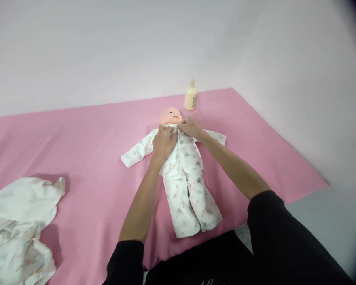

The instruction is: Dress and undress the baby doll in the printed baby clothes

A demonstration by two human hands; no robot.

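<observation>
A baby doll (169,115) lies on its back in the middle of the head view, its head toward the wall. It wears a white printed jacket (189,154) and matching pants (182,206), with both sleeves spread out to the sides. At the collar, my left hand (165,139) has its fingers closed on one front edge of the jacket. My right hand (190,127) pinches the other side of the neckline, close under the doll's chin. Below my hands the two front edges of the jacket lie together. My fingers hide the fastening at the neck.
A pink sheet (97,158) covers the table. Behind the doll's head stands a pale yellow pump bottle (190,97). Crumpled white printed cloth (23,221) lies at the lower left. White walls (136,47) border the table at the back and right.
</observation>
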